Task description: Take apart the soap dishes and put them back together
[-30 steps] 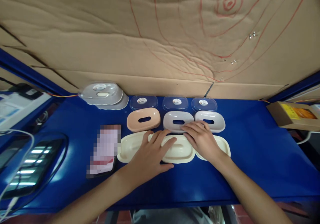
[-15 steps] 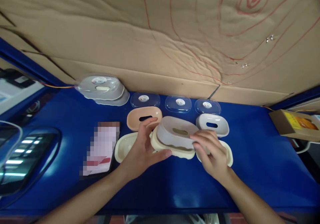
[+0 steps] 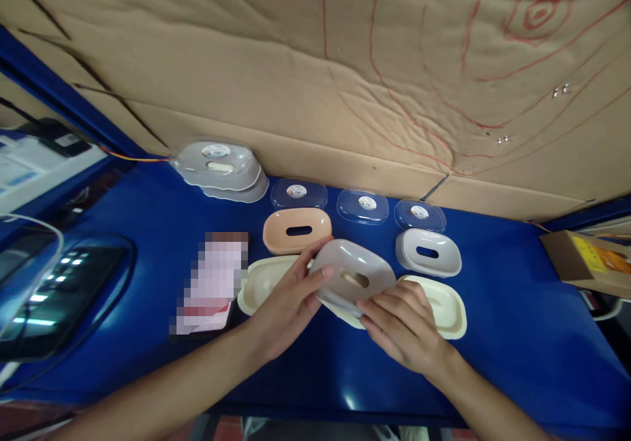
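Observation:
My left hand (image 3: 293,303) is closed around the left end of a grey oval soap dish (image 3: 352,254) with a slot in its bottom. My right hand (image 3: 411,329) grips the same dish at its lower right rim. The dish is tilted, its inside facing me, and a cream base (image 3: 345,315) shows under its lower edge. Behind my left hand lies a cream oval tray (image 3: 256,290), partly covered. Another cream tray (image 3: 456,309) sits behind my right hand. A peach soap dish (image 3: 273,234) and a pale grey-white one (image 3: 451,268) stand farther back.
Clear plastic lids with round stickers (image 3: 315,198) lie in a row near the cardboard wall (image 3: 276,99). A stack of grey dishes under a clear cover (image 3: 246,181) stands back left. A phone (image 3: 217,277) lies left, a cardboard box (image 3: 566,257) at far right.
The grey dish has turned from lying over the cream base to tilting with its inside towards me. My left thumb has moved up onto its inside. The camera view has shifted.

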{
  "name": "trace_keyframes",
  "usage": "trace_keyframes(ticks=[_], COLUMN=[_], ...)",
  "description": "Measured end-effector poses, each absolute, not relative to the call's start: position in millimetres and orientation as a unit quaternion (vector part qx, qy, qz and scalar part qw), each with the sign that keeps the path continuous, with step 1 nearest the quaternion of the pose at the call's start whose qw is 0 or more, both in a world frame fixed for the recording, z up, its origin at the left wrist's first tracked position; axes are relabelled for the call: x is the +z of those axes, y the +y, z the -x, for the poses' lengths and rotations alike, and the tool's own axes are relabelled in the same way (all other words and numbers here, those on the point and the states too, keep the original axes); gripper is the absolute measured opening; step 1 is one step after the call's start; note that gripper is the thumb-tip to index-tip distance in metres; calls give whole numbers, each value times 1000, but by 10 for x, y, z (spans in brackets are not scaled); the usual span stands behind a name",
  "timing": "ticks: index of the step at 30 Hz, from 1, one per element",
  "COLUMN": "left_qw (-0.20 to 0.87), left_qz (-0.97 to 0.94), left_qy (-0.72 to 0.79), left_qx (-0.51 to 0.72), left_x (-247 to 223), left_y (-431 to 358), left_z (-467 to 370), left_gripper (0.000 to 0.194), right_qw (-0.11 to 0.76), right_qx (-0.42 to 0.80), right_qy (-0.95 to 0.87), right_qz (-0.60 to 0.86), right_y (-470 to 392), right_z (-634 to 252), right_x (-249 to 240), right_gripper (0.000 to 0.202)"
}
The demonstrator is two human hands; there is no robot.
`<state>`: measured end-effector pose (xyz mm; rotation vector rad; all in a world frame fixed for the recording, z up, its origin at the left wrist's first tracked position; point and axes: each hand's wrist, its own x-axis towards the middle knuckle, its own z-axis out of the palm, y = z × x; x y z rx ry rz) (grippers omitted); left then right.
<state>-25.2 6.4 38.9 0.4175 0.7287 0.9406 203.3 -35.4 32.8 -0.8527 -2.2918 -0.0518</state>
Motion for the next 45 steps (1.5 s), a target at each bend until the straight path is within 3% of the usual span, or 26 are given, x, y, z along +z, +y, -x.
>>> trace_keyframes(ticks=[7, 17, 21, 32, 36, 42, 45], left_qw=[830, 803, 793, 790, 777, 787, 797], left_qz=[-165, -182, -194, -249, -231, -214, -219], left_qy=[318, 348, 360, 403, 423, 415, 401], left_qx=[428, 448, 452, 389, 405, 402, 395], left_x=[391, 415, 415, 414, 442, 511, 516], left_y=[57, 116, 125, 78, 126, 124, 95], left_z=[249, 288, 291, 256, 280, 284, 281], left_gripper=[46, 57, 66, 59, 57, 53, 49], right_qw=[405, 312, 256, 251, 282, 160, 140], right_qx=[74, 65, 59, 114, 133, 46, 40], right_qy=[-836, -887, -891, -894, -834, -834, -842], right_qz=[362, 335, 369, 353, 455, 526, 520], right_y=[-382, -367, -329, -276, 95, 792, 809], right_z=[-2057, -2061, -1991, -2004, -2120, -2231, -2250], right_x=[219, 252, 204, 225, 263, 228, 207], right_gripper=[47, 41, 49, 43, 41, 56, 60])
